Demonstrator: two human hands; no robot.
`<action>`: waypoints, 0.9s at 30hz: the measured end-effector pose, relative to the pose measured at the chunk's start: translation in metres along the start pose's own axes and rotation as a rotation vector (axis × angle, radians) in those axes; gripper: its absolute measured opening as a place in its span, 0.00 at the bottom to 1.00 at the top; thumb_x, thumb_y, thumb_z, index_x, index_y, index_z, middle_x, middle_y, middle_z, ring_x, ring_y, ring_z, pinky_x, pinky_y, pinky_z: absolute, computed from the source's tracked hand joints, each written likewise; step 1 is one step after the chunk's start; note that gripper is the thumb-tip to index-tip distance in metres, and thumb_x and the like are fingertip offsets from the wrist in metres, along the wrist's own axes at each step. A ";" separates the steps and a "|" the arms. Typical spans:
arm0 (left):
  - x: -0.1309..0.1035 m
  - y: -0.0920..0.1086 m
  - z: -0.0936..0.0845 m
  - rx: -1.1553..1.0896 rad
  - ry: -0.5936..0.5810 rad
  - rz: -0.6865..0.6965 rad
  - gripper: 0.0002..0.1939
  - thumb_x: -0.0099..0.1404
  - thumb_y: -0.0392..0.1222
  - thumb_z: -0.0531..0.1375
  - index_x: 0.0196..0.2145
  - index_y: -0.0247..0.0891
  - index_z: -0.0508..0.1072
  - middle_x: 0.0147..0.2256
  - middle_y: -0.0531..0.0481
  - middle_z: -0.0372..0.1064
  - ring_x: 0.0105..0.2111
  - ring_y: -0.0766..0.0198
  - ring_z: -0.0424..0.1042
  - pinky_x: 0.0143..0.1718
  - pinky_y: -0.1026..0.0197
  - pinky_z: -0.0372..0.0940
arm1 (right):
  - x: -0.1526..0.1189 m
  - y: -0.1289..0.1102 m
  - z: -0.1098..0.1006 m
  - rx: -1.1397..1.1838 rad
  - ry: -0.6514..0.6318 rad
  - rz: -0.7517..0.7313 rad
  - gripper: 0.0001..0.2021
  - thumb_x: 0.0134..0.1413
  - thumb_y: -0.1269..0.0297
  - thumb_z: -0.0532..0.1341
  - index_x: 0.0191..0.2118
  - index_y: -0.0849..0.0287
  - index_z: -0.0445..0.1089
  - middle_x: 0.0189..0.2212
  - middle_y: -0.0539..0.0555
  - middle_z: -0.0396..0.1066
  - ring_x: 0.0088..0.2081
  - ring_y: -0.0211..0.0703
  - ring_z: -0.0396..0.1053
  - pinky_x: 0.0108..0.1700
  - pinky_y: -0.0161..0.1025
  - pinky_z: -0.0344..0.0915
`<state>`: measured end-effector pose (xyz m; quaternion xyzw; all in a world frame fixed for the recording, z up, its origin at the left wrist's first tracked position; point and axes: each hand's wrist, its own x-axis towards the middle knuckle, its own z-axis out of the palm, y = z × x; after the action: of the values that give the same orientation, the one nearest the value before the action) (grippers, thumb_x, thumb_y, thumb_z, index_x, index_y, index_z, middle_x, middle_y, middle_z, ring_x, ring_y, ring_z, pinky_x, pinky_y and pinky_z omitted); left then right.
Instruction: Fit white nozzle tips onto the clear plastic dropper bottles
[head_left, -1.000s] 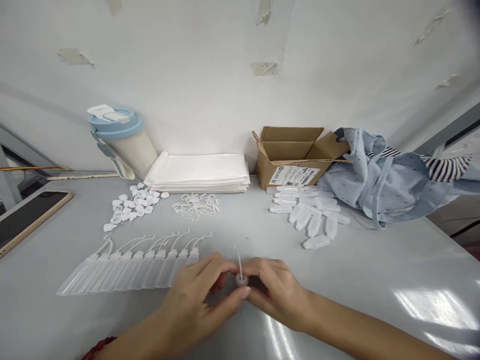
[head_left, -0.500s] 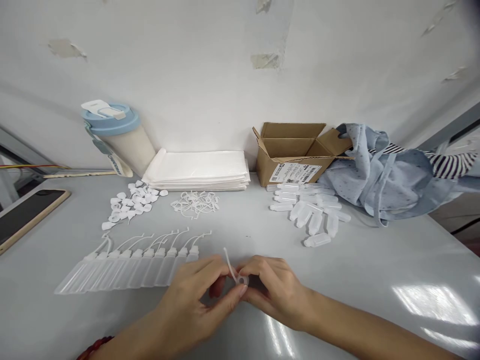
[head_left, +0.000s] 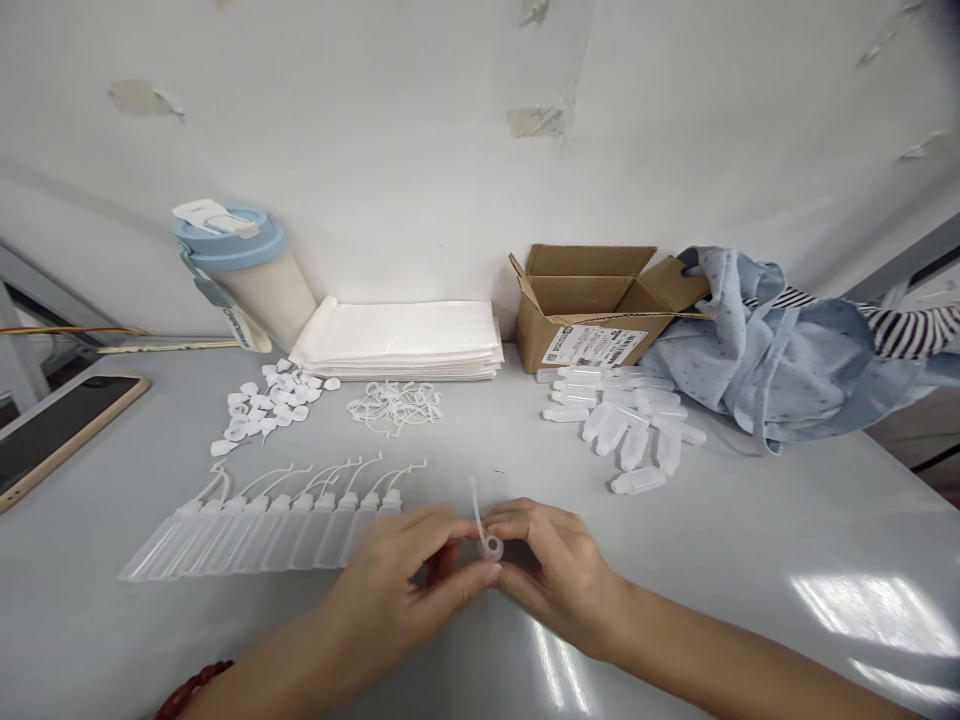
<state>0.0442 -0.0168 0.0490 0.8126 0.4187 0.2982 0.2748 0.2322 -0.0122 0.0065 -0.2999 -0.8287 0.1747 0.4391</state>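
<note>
**Both hands pinched on a small cap, mid-table**

Left hand (head_left: pixel 409 585) and right hand (head_left: pixel 559 575) meet, fingertips closed on a small white ring cap (head_left: pixel 490 546) with upright tail. Bare table (head_left: pixel 750 540) spreads rightward; row of finished bottles (head_left: pixel 262 525) lies just left; loose bottles (head_left: pixel 626 425) and cardboard box (head_left: pixel 592 305) lie beyond.

The small bottle (head_left: pixel 489 548) is mostly hidden between the left hand (head_left: pixel 405 590) and right hand (head_left: pixel 559 575); the phone (head_left: pixel 52 430) is cut off at the left edge.

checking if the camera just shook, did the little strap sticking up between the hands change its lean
Yes. The strap leaned left toward the bottle row half a second ago; now it stands nearly upright, with the row itself unmoved.
</note>
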 end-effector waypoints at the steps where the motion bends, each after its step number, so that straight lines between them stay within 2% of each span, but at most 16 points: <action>1: 0.000 0.001 0.000 0.001 -0.003 -0.023 0.06 0.65 0.42 0.59 0.31 0.39 0.72 0.20 0.59 0.63 0.19 0.71 0.63 0.22 0.70 0.58 | 0.001 0.000 0.000 -0.011 0.001 -0.019 0.08 0.62 0.61 0.58 0.44 0.57 0.63 0.31 0.55 0.75 0.35 0.42 0.76 0.35 0.37 0.73; 4: 0.002 0.002 0.000 0.027 -0.007 -0.037 0.11 0.66 0.42 0.57 0.26 0.39 0.69 0.19 0.59 0.61 0.18 0.71 0.61 0.21 0.69 0.56 | 0.001 0.000 -0.001 -0.021 -0.002 -0.044 0.09 0.62 0.63 0.59 0.46 0.57 0.62 0.32 0.55 0.76 0.35 0.42 0.76 0.36 0.37 0.74; 10: 0.003 -0.006 -0.005 0.102 -0.037 0.082 0.14 0.69 0.42 0.54 0.25 0.38 0.67 0.20 0.58 0.60 0.19 0.70 0.59 0.21 0.67 0.54 | 0.001 0.001 0.000 -0.001 -0.087 0.025 0.09 0.62 0.64 0.59 0.47 0.58 0.62 0.33 0.56 0.76 0.33 0.42 0.75 0.34 0.37 0.73; 13: 0.004 -0.010 -0.011 0.089 -0.091 0.053 0.13 0.69 0.39 0.53 0.28 0.37 0.69 0.22 0.56 0.63 0.21 0.69 0.61 0.23 0.67 0.55 | 0.003 -0.001 -0.003 -0.016 -0.149 0.054 0.12 0.63 0.66 0.56 0.51 0.58 0.59 0.36 0.58 0.76 0.35 0.43 0.75 0.36 0.38 0.73; 18: 0.006 -0.010 -0.016 -0.041 -0.215 -0.052 0.12 0.71 0.40 0.50 0.33 0.39 0.71 0.29 0.54 0.66 0.29 0.68 0.66 0.31 0.66 0.61 | 0.005 -0.004 -0.008 0.000 -0.188 0.012 0.23 0.60 0.71 0.55 0.59 0.62 0.52 0.40 0.61 0.74 0.37 0.46 0.72 0.37 0.41 0.72; 21: 0.006 -0.011 -0.017 -0.074 -0.189 -0.064 0.11 0.71 0.39 0.50 0.36 0.41 0.72 0.34 0.53 0.67 0.33 0.67 0.67 0.35 0.65 0.63 | 0.004 -0.003 -0.007 -0.006 -0.179 0.018 0.21 0.61 0.71 0.55 0.59 0.62 0.53 0.35 0.59 0.73 0.32 0.44 0.70 0.34 0.39 0.71; 25: 0.006 -0.013 -0.018 -0.030 -0.099 -0.106 0.09 0.70 0.39 0.52 0.40 0.43 0.72 0.33 0.53 0.68 0.31 0.67 0.68 0.23 0.69 0.61 | 0.003 -0.001 -0.005 0.043 -0.124 0.096 0.20 0.62 0.67 0.56 0.58 0.63 0.57 0.28 0.54 0.69 0.28 0.40 0.66 0.30 0.37 0.68; 27: 0.005 -0.013 -0.018 0.020 -0.041 -0.074 0.07 0.68 0.38 0.54 0.40 0.43 0.72 0.33 0.53 0.68 0.31 0.67 0.69 0.23 0.69 0.62 | 0.004 0.000 -0.006 0.073 -0.106 0.148 0.19 0.62 0.66 0.56 0.57 0.64 0.59 0.26 0.52 0.67 0.26 0.39 0.64 0.29 0.35 0.66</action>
<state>0.0268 -0.0028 0.0534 0.8050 0.4458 0.2670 0.2863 0.2349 -0.0096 0.0123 -0.3344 -0.8193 0.2527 0.3912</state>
